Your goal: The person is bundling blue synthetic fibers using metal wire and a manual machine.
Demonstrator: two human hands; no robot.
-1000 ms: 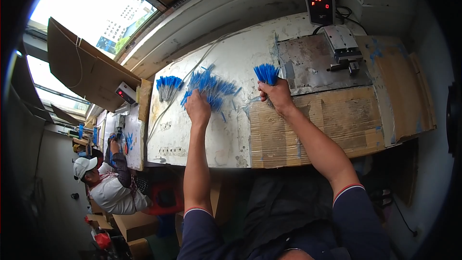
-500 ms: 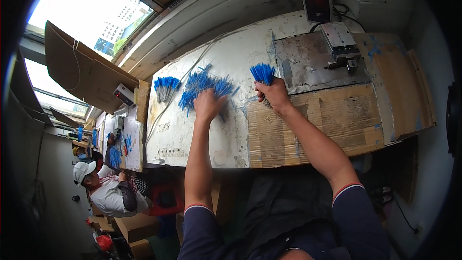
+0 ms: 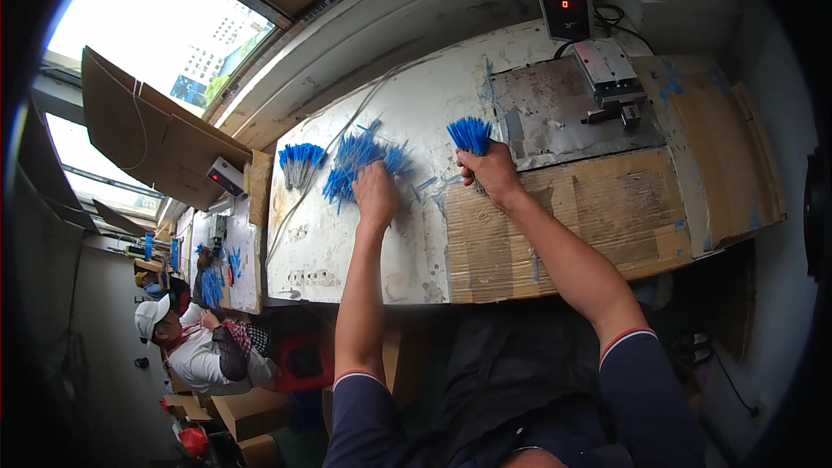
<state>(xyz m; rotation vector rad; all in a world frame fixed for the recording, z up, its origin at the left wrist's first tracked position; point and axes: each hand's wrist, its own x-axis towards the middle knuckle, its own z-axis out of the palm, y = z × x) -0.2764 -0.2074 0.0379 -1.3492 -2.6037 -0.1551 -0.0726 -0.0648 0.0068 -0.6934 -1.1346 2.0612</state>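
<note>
Both arms reach far across from the near edge, bare from the short sleeves on. The left hand [image 3: 375,193] lies palm down, fingers pointing to the far side — its wrist straight. The right hand [image 3: 491,172] is closed in a fist, knuckles up, its forearm slanting from near right to far left.

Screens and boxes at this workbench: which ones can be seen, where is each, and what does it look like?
Counter display: far edge of the bench, upright grey box, dark screen, red glowing digits.
Second display: neighbouring bench on the left, small white box, red digits.
Cardboard sheet: brown, propped by the window.
Cardboard boxes: brown, on the floor lower left.
</note>
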